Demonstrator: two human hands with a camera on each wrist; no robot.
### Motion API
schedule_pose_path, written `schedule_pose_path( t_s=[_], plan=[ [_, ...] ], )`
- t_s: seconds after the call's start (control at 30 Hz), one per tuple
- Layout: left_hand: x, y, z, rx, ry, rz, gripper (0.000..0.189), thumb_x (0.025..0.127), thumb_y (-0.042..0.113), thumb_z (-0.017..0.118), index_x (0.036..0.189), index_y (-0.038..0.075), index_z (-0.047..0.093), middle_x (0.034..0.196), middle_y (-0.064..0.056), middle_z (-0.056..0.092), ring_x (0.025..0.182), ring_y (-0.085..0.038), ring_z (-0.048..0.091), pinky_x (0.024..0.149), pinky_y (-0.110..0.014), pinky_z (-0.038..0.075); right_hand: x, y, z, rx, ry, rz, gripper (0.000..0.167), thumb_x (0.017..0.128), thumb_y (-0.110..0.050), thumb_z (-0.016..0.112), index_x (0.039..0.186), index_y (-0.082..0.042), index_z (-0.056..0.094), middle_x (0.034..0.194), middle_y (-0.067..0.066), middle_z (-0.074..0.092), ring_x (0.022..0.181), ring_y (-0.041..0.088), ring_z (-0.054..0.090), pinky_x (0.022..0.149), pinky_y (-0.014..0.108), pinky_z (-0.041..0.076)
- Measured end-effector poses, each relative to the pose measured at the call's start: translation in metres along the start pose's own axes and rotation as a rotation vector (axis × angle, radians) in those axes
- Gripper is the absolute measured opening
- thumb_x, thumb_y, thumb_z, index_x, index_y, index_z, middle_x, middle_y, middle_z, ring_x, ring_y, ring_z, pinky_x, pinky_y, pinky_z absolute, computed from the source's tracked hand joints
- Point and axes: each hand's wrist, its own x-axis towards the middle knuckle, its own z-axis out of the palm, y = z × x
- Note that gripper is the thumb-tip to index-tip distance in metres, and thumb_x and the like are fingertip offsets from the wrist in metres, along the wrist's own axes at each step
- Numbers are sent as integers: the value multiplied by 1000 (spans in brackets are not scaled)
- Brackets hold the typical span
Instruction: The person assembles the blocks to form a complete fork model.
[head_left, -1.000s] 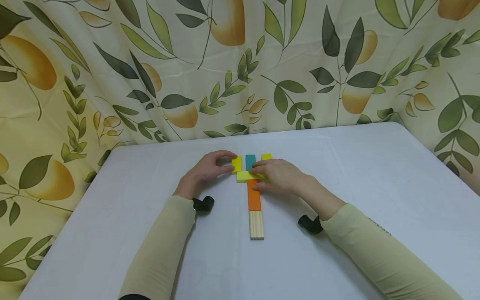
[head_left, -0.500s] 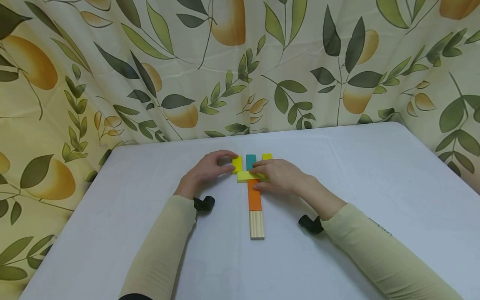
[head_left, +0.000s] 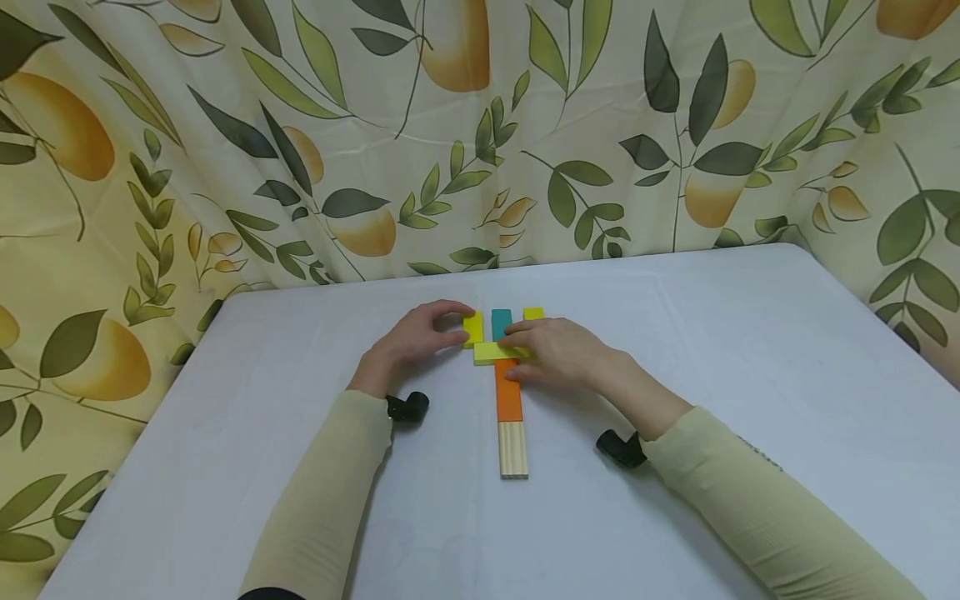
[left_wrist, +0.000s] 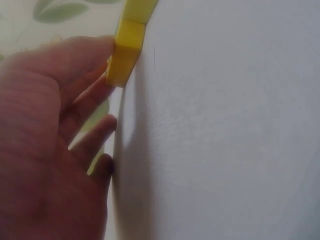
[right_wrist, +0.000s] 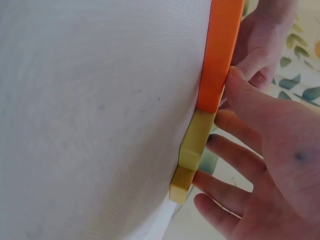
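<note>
Flat blocks lie in a pattern on the white cloth. My left hand (head_left: 420,340) pinches a yellow block (head_left: 474,330) between thumb and index finger at the pattern's left; the left wrist view shows this yellow block (left_wrist: 126,47) meeting a paler one. A light yellow crosspiece block (head_left: 486,354) lies below it, partly hidden under my right hand (head_left: 564,354). That hand rests with loosely spread fingers on the crosspiece and its thumb at an orange block (head_left: 509,402). A teal block (head_left: 501,322) stands above the crosspiece, and another yellow block (head_left: 533,313) shows behind the right fingers.
A plain wood block (head_left: 513,450) continues the column below the orange one. White cloth covers the table (head_left: 675,308). Behind it hangs a curtain (head_left: 570,142) with fruit and leaves. Each wrist carries a black camera (head_left: 408,407).
</note>
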Motion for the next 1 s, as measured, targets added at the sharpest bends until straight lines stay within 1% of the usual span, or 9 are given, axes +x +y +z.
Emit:
schedule_pose_path(
  t_s=[0.33, 0.57, 0.77, 1.0],
  plan=[
    [1, -1, -1, -2, -2, 1, 42, 94, 25, 70, 136, 25, 63, 149, 2, 50, 140, -22, 37, 118, -47, 25, 0, 0, -1, -6, -3, -1, 50, 95, -36, 72, 135, -7, 65, 143, 13, 56, 132, 36, 51, 110, 53, 39],
    [0, -1, -1, -22, -1, 16, 41, 95, 24, 69, 135, 24, 63, 148, 3, 50, 141, -21, 37, 119, -45, 23, 0, 1, 0, -13, 0, -12, 50, 95, -36, 72, 135, -7, 65, 144, 13, 56, 132, 36, 51, 109, 53, 40],
    [1, -2, -1, -26, 19, 37, 38, 96, 23, 68, 135, 23, 63, 146, 3, 52, 140, -20, 38, 119, -44, 24, 1, 1, 0, -12, -2, -9, 49, 96, -35, 71, 136, -8, 65, 144, 13, 55, 133, 36, 50, 109, 54, 39],
    [-2, 0, 0, -48, 50, 37, 38, 97, 23, 68, 135, 22, 63, 148, 2, 50, 140, -22, 38, 118, -46, 26, 0, -1, -1, -3, -4, 12, 49, 95, -35, 71, 136, -8, 65, 144, 13, 56, 133, 36, 50, 110, 52, 39]
  ],
)
